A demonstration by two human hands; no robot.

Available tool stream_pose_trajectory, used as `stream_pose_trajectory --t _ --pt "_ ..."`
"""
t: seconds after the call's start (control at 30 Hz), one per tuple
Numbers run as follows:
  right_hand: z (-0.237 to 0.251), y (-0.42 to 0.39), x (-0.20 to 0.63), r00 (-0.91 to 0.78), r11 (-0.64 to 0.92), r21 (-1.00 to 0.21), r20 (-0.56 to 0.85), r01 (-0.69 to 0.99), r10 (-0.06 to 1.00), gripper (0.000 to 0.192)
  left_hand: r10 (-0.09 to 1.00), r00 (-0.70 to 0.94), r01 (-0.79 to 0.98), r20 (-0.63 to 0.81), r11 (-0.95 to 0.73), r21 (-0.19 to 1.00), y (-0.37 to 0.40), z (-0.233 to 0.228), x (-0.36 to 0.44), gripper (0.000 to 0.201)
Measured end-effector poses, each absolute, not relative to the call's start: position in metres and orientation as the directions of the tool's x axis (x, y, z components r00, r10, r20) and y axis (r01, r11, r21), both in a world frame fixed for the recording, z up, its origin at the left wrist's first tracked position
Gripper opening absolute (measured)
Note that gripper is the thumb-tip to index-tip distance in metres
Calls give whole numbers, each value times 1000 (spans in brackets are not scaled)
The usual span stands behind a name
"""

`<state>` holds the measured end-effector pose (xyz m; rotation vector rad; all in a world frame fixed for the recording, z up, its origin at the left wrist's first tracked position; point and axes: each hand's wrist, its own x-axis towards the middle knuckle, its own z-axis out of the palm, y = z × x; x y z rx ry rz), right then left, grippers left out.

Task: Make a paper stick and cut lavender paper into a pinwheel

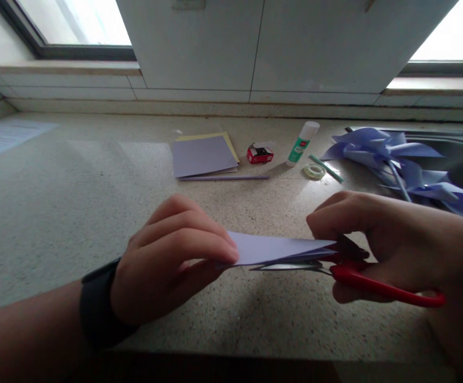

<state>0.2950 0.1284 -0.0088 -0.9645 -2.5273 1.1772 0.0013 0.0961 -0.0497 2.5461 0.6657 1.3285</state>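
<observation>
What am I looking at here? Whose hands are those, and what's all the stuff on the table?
There is no machine here. The picture comes from a camera worn on a person's head, looking down, so you see that person's own two hands. The left hand, with a black band on its wrist, pinches a folded pale purple sheet of paper. The right hand holds red-handled scissors, whose blades are at the paper's edge. Farther back on the speckled stone counter lie a stack of purple and yellow paper sheets, a thin purple stick, a small red box, a white glue stick with a green label, a clear tape roll and purple paper pinwheels.
</observation>
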Motion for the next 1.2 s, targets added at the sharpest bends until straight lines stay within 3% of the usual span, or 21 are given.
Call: stream_pose_trajectory --t 0.27,0.73,1.2 --pt "-11 128 295 -775 393 -796 -146 461 614 47 489 482 304 727 -872 385 97 -55 2 6" --pt "-14 127 297 -772 364 -833 -112 416 626 50 488 440 334 753 -868 367 98 -58 4 6" --pt "-12 130 296 -781 299 -850 -189 433 595 47 499 452 334 739 -863 378 98 -58 4 10"
